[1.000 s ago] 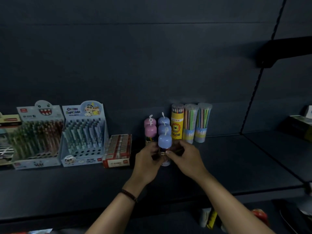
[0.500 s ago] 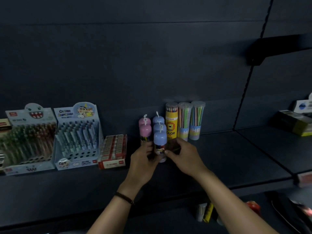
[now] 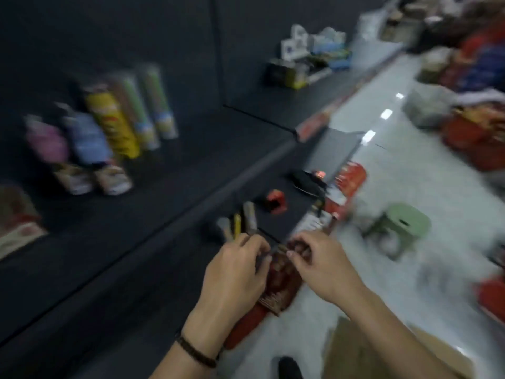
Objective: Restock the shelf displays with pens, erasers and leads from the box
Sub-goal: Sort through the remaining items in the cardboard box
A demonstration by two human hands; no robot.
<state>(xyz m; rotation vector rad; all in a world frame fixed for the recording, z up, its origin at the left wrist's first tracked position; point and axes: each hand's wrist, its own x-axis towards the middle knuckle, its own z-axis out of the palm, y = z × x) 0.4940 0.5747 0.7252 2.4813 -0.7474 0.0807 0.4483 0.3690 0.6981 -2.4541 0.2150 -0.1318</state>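
Motion blurs the whole view. The left hand [image 3: 235, 272] and right hand [image 3: 322, 266] hang close together over the front edge of the lower shelf [image 3: 169, 269], knuckles up and fingers curled inward. The right thumb and forefinger tips nearly meet. A dark sliver shows at the left fingertips, but I cannot tell whether either grip has hold of anything. Just below and between the two grips lies a red-brown pack [image 3: 281, 277], too smeared to name. I cannot tell whether a hand touches it.

Just beyond the left hand, a few slim upright tubes [image 3: 240, 222] stand on the lower shelf. A small red thing [image 3: 276, 201] sits farther back.

On the upper shelf [image 3: 191, 160], well apart from both hands and near its back wall, stand a pink-capped tube [image 3: 52, 149] and a blue-capped tube [image 3: 90, 149]. A yellow tube [image 3: 114, 124] and two clear pencil tubes [image 3: 147, 108] stand in a row next to them.

A brown cardboard box [image 3: 352, 351] lies under the right forearm. A dark bracelet [image 3: 196, 351] circles the left wrist. A green stool [image 3: 401, 222] stands on the pale floor [image 3: 410, 160].
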